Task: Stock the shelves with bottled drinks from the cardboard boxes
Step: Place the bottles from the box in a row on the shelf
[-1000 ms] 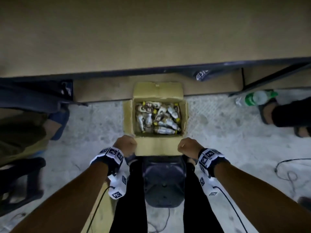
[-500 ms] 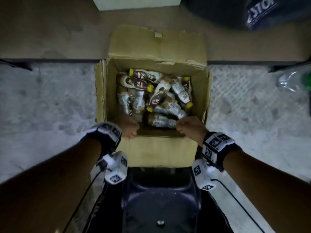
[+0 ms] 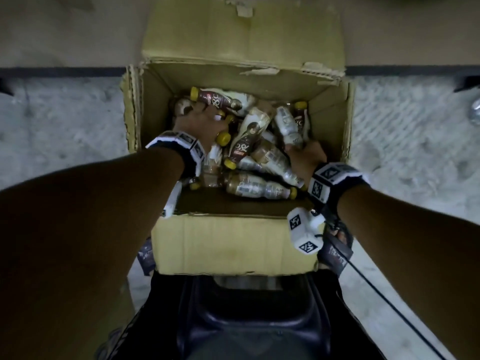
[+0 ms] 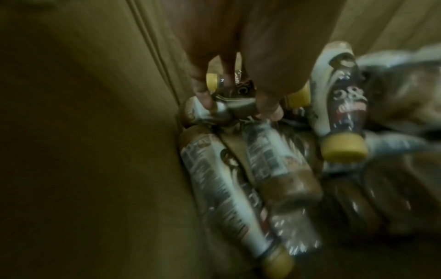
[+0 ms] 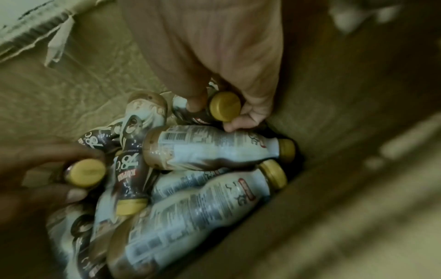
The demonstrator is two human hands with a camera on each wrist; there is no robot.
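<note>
An open cardboard box (image 3: 233, 245) stands on the floor in front of me, full of loose coffee-drink bottles (image 3: 259, 188) with yellow caps lying in a heap. My left hand (image 3: 200, 126) is deep in the box's left side, and its fingers (image 4: 269, 105) curl round a dark-labelled bottle whose yellow cap (image 5: 87, 172) sticks out of the fist. My right hand (image 3: 306, 157) is at the box's right wall. Its thumb and fingers (image 5: 248, 119) pinch the neck of another bottle (image 5: 198, 117) just under its yellow cap.
The box's back flap (image 3: 244, 35) stands up against a low shelf board (image 3: 65, 35). A dark plastic stool (image 3: 249, 320) sits between my legs, touching the box's near wall. Concrete floor (image 3: 65, 120) lies on both sides. A clear bottle (image 3: 475, 113) shows at the right edge.
My head has dropped closer to the box. Both hands have moved from the box's near rim down among the bottles, and each has taken hold of one.
</note>
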